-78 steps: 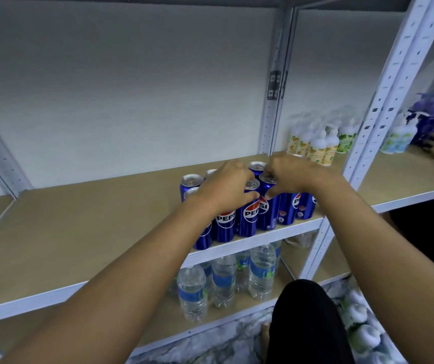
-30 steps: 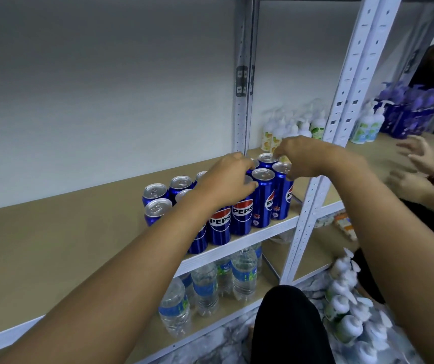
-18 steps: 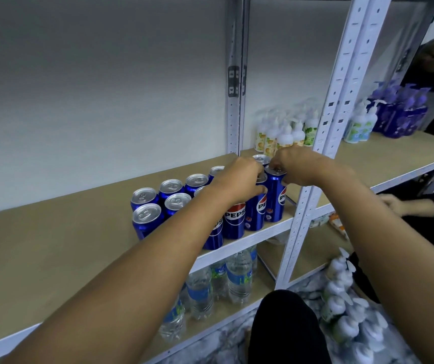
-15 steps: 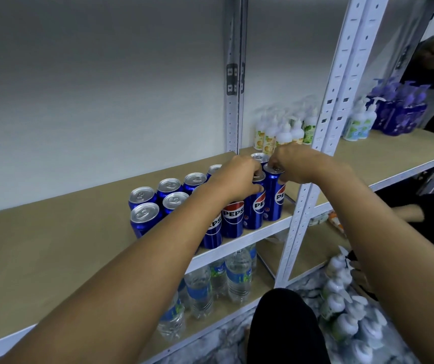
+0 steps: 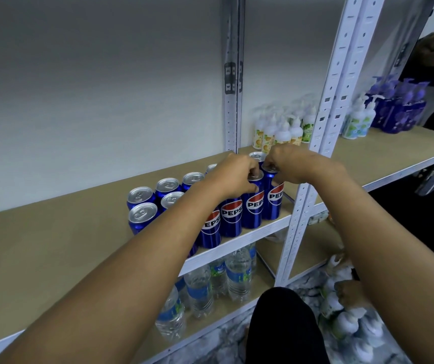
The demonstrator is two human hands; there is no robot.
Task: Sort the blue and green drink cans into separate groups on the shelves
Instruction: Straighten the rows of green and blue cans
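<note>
Several blue Pepsi cans [image 5: 231,216] stand in two rows at the right end of the tan shelf [image 5: 53,248], by the front edge. My left hand [image 5: 234,177] grips the top of a front-row can [image 5: 252,203], fingers curled over its rim. My right hand [image 5: 286,164] holds the top of the rightmost front can [image 5: 272,198] beside the white upright post [image 5: 300,203]. Silver can tops [image 5: 142,211] show at the left end of the group. No green cans are in view.
Water bottles [image 5: 237,274] stand on the shelf below. White pump bottles [image 5: 279,130] and purple bottles [image 5: 399,103] stand on the neighbouring shelf to the right. More white bottles [image 5: 347,319] lie on the floor, where another person's hand [image 5: 349,292] reaches. My dark knee [image 5: 284,327] is below.
Both hands have stayed on the tops of the right-hand front cans. The view has shifted slightly. The other person's hand has dropped to the bottles on the floor.
</note>
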